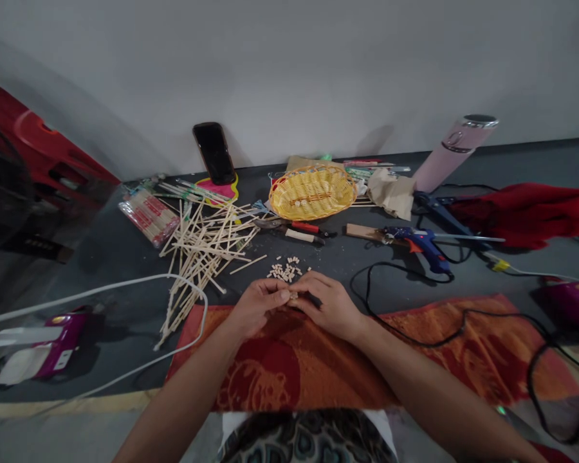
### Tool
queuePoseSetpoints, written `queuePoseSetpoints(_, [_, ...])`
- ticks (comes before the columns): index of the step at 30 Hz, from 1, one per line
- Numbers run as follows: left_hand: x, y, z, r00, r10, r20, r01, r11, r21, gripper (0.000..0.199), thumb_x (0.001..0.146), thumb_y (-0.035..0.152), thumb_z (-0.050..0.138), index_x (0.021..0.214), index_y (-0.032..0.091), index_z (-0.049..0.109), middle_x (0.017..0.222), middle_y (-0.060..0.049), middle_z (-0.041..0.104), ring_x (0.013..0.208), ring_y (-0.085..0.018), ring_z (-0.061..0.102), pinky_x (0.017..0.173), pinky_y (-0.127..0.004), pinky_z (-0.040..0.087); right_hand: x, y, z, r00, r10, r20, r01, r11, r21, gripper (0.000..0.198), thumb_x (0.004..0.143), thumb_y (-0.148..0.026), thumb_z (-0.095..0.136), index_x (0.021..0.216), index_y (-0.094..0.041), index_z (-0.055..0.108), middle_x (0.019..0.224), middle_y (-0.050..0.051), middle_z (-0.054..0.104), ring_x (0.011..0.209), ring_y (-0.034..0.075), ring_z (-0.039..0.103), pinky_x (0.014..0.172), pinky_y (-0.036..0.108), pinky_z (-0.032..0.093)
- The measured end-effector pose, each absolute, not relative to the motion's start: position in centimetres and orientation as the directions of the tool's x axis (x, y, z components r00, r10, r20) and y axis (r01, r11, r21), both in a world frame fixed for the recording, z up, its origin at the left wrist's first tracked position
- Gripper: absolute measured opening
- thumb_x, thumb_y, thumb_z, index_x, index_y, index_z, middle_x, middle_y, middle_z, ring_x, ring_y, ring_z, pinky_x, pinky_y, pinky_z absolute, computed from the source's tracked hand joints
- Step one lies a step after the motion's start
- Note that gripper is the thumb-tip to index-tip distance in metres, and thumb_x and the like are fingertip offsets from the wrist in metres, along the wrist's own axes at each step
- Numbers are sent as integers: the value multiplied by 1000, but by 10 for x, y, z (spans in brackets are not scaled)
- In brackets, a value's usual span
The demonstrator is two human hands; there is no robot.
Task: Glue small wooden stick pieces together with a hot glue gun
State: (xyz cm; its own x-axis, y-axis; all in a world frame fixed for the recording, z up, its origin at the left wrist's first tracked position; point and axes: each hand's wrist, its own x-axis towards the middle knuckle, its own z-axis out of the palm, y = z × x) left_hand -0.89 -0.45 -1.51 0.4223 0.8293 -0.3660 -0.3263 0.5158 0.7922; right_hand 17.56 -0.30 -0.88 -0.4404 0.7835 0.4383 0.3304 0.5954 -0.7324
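My left hand (259,302) and my right hand (329,303) meet over the orange towel (347,373). Pinched between their fingertips is a small pale wooden piece (293,296), partly hidden by my fingers; its exact shape is too small to tell. Both hands are closed on it. Just beyond my fingers lies a little pile of short cut stick pieces (284,270). Further left, a loose heap of long thin wooden sticks (205,241) spreads over the dark table. Pliers with red handles (306,227) rest behind the cut pieces.
A yellow woven basket (313,193) stands at the back, near a propped phone (215,153). On the right are a blue glue gun (427,249) with its black cord, a pink tumbler (453,154) and red cloth (525,212). A white cable (125,283) loops at left.
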Motion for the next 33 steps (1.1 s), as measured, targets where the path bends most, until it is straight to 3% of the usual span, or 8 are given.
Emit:
queuePoseSetpoints(7, [-10, -3, -9, 408, 846, -343, -348, 491, 798, 21, 73, 29, 74, 82, 10, 72, 76, -6, 66, 62, -9, 55, 62, -22, 42, 176, -4, -4, -461, 774, 434, 297, 596, -746, 37, 85, -28, 64, 120, -20, 55, 93, 5, 65, 83, 16, 60, 78, 29, 51])
queuePoseSetpoints(9, [-10, -3, -5, 393, 856, -337, -375, 483, 791, 21, 72, 30, 75, 80, 10, 72, 73, -5, 65, 59, -8, 54, 59, -21, 41, 177, -4, -4, -435, 785, 440, 295, 586, -755, 35, 87, -25, 61, 121, -20, 54, 93, 6, 65, 83, 16, 60, 78, 30, 50])
queuePoseSetpoints(12, [-10, -2, -1, 392, 861, -325, -391, 475, 788, 21, 72, 30, 74, 77, 9, 71, 73, -6, 65, 58, -8, 53, 58, -20, 42, 178, -3, -5, -391, 806, 445, 296, 568, -768, 21, 93, -18, 48, 111, -20, 59, 92, 6, 66, 85, 15, 61, 77, 28, 50])
queuePoseSetpoints(15, [-10, -2, -1, 399, 860, -318, -393, 474, 788, 21, 74, 29, 73, 78, 9, 71, 76, -6, 66, 58, -7, 52, 58, -20, 43, 179, -2, -6, -348, 828, 440, 317, 545, -776, 21, 95, -16, 43, 102, -21, 63, 86, 4, 68, 79, 14, 63, 72, 26, 50])
queuePoseSetpoints(22, [-10, -2, -8, 421, 848, -322, -419, 496, 760, 18, 74, 28, 73, 77, 10, 69, 72, -4, 65, 60, -7, 55, 58, -19, 43, 179, -4, -3, -320, 857, 404, 323, 500, -803, 10, 85, -29, 65, 80, -20, 66, 71, 1, 67, 65, 12, 61, 64, 23, 48])
queuePoseSetpoints(24, [-11, -2, -11, 430, 845, -319, -411, 498, 764, 18, 74, 28, 73, 78, 11, 69, 71, -3, 64, 61, -8, 56, 60, -19, 43, 179, -4, -2, -326, 854, 406, 297, 500, -814, 12, 83, -28, 67, 91, -20, 67, 76, 2, 66, 69, 13, 61, 67, 25, 49])
queuePoseSetpoints(27, [-11, -4, -14, 440, 835, -329, -388, 507, 769, 19, 73, 28, 73, 81, 11, 70, 74, -4, 65, 62, -9, 57, 63, -21, 44, 179, -4, -2, -391, 821, 417, 249, 531, -810, 32, 86, -22, 63, 117, -21, 60, 93, 5, 67, 85, 15, 61, 79, 29, 50])
queuePoseSetpoints(33, [-11, -4, -15, 430, 827, -362, -321, 515, 795, 26, 71, 33, 75, 84, 10, 72, 71, -5, 65, 62, -11, 58, 64, -24, 43, 177, -4, -3, -443, 788, 428, 232, 562, -794, 21, 89, -18, 56, 109, -20, 63, 93, 7, 67, 87, 15, 62, 80, 28, 50])
